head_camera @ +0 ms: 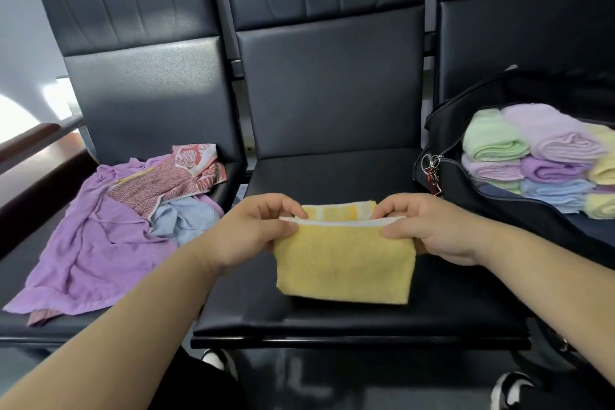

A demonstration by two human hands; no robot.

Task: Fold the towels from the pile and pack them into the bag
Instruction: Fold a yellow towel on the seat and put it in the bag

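Holding the towel [344,263] up over the middle seat [332,173], folded, yellow, white hem on top. Pinched at the left corner by the left hand [256,226], thumb and fingertips closed on the hem; same pinch at the right corner from the right hand [429,226]. Lower edge by the cushion, contact unclear. Off left, on the next seat, the pile [109,226]: purple, blue, red-patterned cloth, loose. Off right, the bag [462,190], open, with a stack [532,156] of folded pastel towels inside.
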